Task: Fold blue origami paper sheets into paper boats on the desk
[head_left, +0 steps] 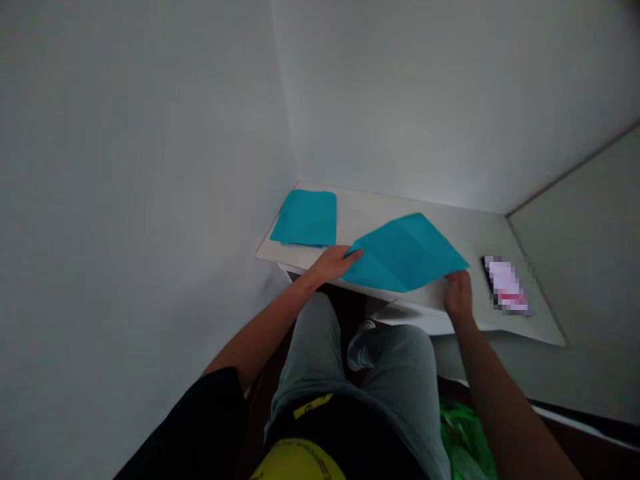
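A teal sheet of cloth or paper (400, 257) with faint crease lines is stretched between my two hands, low over a narrow white desk (370, 203). My left hand (336, 262) pinches its left corner, thumb on top. On the right, my right hand (458, 290) grips the opposite corner from below, its fingers partly hidden by the sheet. Left of my left hand lies a flat pile of folded teal sheets (307, 219), near the desk's left end.
A phone (507, 285) with a lit, blurred screen lies on the desk's right part. White walls close in at the left and back, and a panel (595, 247) stands on the right. A green plastic bag (465, 440) sits low by my right leg.
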A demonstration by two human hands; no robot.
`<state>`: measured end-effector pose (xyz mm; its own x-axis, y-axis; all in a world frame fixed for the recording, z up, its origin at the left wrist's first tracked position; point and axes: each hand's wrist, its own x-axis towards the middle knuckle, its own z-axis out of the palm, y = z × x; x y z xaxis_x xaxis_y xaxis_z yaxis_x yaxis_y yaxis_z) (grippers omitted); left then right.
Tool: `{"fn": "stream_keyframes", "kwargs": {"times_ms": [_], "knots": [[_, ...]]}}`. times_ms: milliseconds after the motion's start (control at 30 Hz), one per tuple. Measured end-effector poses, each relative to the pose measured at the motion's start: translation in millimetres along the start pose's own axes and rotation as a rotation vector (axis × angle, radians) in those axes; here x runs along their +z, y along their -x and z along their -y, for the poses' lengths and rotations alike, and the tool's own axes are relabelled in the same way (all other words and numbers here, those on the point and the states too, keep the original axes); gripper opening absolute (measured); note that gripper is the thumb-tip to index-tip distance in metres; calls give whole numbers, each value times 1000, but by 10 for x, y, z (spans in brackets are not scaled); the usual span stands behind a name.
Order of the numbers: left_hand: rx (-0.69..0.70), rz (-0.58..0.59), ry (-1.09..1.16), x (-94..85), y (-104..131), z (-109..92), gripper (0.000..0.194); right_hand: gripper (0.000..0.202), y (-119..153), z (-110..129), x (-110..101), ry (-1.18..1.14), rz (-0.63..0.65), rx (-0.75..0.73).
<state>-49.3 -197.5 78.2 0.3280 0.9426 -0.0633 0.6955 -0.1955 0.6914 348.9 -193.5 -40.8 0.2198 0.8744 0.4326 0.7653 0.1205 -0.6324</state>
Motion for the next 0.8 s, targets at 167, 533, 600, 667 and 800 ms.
{"fn": "stream_keyframes", "kwargs": {"times_ms": [167,533,600,667,800], "knots": [[-295,-330,165,-760,-115,603,51,85,-75,164,246,69,99,58],[-581,-429,-101,-926,-288,1437,77,78,4,261,236,203,140,4],[-583,-431,-128,-929,-294,1482,84,75,10,249,236,207,146,12],[-553,-449,-167,-932,-322,1517,85,74,15,240,231,207,149,18],[-292,-415,-256,-946,-407,1602,57,71,16,225,214,210,160,29]]}}
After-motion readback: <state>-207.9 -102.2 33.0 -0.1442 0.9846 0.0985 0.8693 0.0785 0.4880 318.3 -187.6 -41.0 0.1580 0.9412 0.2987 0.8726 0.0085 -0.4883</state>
